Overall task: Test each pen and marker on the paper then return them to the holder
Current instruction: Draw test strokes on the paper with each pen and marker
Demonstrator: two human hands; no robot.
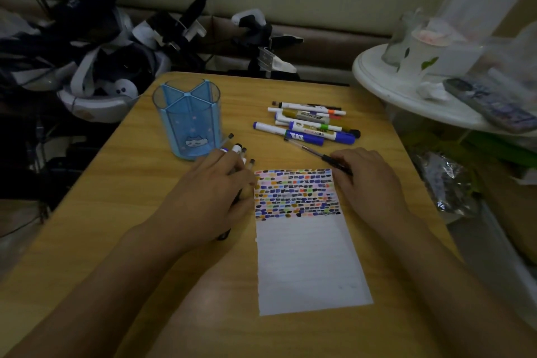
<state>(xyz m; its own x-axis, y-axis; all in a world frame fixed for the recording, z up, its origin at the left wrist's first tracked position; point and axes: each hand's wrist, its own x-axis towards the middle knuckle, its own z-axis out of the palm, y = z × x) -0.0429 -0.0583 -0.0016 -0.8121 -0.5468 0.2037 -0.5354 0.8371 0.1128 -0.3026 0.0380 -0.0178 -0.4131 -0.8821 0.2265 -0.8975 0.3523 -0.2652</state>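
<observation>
Pens (239, 154) are being gripped in a bundle by the left hand (215, 195) beside the empty holder (187, 119), a thin pen (316, 154) is being pinched by the right hand (369, 180) at the paper (305, 256); a short stroke on bare paper is being advised.

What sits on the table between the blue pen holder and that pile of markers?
Nothing: the head view shows only bare wooden table between the holder and the marker pile.

Blue holder (187, 119); white paper (305, 241) bearing rows of multicoloured dabs.
</observation>
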